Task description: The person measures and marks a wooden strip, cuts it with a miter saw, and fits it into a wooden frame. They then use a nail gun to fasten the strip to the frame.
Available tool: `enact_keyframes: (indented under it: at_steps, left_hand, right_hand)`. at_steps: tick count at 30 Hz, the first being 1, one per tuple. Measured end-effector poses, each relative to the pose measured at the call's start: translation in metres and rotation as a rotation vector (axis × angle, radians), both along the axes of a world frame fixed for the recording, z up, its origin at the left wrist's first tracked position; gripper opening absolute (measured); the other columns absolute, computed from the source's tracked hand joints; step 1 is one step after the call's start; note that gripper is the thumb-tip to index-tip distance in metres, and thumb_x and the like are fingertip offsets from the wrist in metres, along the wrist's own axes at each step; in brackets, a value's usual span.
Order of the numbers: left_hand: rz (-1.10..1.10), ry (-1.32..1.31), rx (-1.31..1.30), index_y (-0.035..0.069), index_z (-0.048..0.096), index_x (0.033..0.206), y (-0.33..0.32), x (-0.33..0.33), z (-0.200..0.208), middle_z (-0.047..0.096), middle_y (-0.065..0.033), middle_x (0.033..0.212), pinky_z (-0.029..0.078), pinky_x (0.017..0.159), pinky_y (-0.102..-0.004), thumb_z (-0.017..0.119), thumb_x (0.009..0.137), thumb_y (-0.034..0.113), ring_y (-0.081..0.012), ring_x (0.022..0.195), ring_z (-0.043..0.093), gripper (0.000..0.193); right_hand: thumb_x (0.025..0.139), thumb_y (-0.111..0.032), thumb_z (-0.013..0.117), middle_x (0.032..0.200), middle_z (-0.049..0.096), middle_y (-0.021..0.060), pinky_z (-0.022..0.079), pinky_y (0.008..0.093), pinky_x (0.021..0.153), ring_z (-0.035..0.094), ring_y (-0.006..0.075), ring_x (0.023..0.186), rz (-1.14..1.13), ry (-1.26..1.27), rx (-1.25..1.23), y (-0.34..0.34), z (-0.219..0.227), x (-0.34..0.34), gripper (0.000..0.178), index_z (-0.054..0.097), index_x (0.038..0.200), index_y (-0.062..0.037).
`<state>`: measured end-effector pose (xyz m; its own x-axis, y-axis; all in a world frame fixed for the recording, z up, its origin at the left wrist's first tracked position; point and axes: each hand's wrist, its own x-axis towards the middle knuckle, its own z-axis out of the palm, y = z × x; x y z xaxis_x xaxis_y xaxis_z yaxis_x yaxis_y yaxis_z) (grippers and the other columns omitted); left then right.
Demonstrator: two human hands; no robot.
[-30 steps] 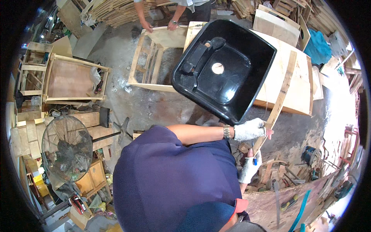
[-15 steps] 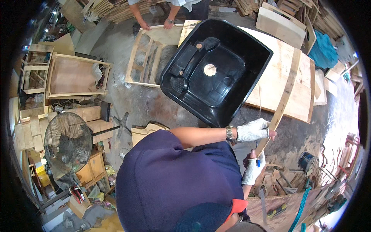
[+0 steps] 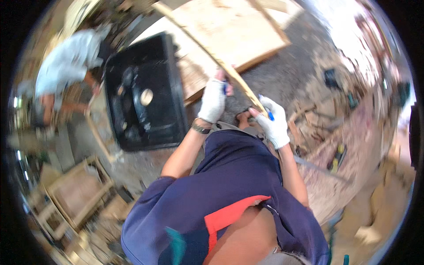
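A long, narrow wooden strip (image 3: pixel 201 43) runs slantwise from the upper middle down to my hands. My left hand (image 3: pixel 213 102), in a white glove with bare fingertips and a watch at the wrist, grips it partway along. Around its near end is closed my right hand (image 3: pixel 270 121), gloved alike. A small blue thing (image 3: pixel 270 115) shows at the right hand's fingers, too blurred to name. Left of my hands a black plastic basin (image 3: pixel 174 97) with a round hole stands tilted beside a pale wooden panel (image 3: pixel 229 26).
At the left a co-worker (image 3: pixel 73 62) in a light shirt bends over a wooden frame (image 3: pixel 99 132). Another framed panel (image 3: pixel 79 190) lies at the lower left. Wood scraps (image 3: pixel 316 117) and a dark bucket (image 3: pixel 331 78) are on the right, near a reddish board (image 3: pixel 335 168) bearing a tool.
The view has swung round to the right, so the basin and co-worker appear farther left. Both my hands still hold the strip, which now slants the other way.
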<state>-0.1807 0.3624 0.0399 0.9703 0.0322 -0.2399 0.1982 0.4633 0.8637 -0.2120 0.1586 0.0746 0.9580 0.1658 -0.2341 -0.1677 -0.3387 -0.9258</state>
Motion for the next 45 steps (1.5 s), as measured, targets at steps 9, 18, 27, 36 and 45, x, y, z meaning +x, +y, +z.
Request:
enact_keyframes:
  at_steps: [9,18,27,36,45]
  left_hand:
    - [-0.272,0.154,-0.401,-0.002,0.045,0.137,-0.162,0.073,-0.017,0.053,-0.0077,0.099,0.046,0.070,-0.0287,0.051,0.078,-0.001,-0.0172,0.080,0.050,0.060]
    - [-0.564,0.178,-0.347,0.004,0.033,0.152,-0.252,0.084,0.001,0.049,-0.0255,0.143,0.051,0.101,-0.0376,0.057,0.092,-0.007,-0.0331,0.130,0.054,0.065]
    - [-0.693,0.348,-0.204,0.005,0.052,0.112,-0.312,0.130,0.009,0.055,-0.0248,0.138,0.053,0.097,-0.0469,0.052,0.106,0.024,-0.0356,0.122,0.059,0.020]
    - [-0.839,0.476,-0.539,0.007,0.058,0.110,-0.396,0.238,-0.005,0.060,-0.0235,0.130,0.054,0.094,-0.0479,0.045,0.107,0.022,-0.0368,0.114,0.063,0.020]
    - [-0.810,0.631,-0.365,0.011,0.059,0.111,-0.457,0.378,-0.010,0.069,-0.0054,0.106,0.056,0.064,-0.0351,0.048,0.107,0.029,-0.0222,0.087,0.069,0.022]
  right_hand:
    - [0.083,-0.016,0.077,0.077,0.068,0.0087,0.050,0.0286,0.064,0.062,0.0113,0.068,-0.430,-0.019,0.030,-0.146,0.000,0.018,0.029,0.065,0.103,0.0015]
    - [0.084,-0.009,0.069,0.089,0.071,0.0095,0.052,0.0276,0.069,0.066,0.0129,0.076,-0.693,0.153,0.198,-0.222,0.005,0.007,0.024,0.065,0.105,0.0028]
    - [0.097,-0.073,0.035,0.056,0.044,-0.0013,0.032,0.0252,0.042,0.037,0.0093,0.039,-0.749,0.096,0.932,-0.276,0.001,0.028,0.073,0.056,0.101,-0.0040]
    - [0.100,-0.070,0.033,0.056,0.042,0.0001,0.032,0.0281,0.044,0.034,0.0108,0.041,-0.804,-0.056,1.037,-0.314,0.007,0.131,0.070,0.056,0.098,-0.0037]
    - [0.100,-0.068,0.037,0.055,0.045,0.0003,0.034,0.0248,0.040,0.037,0.0085,0.041,-0.892,0.030,0.961,-0.365,0.010,0.287,0.071,0.061,0.097,-0.0013]
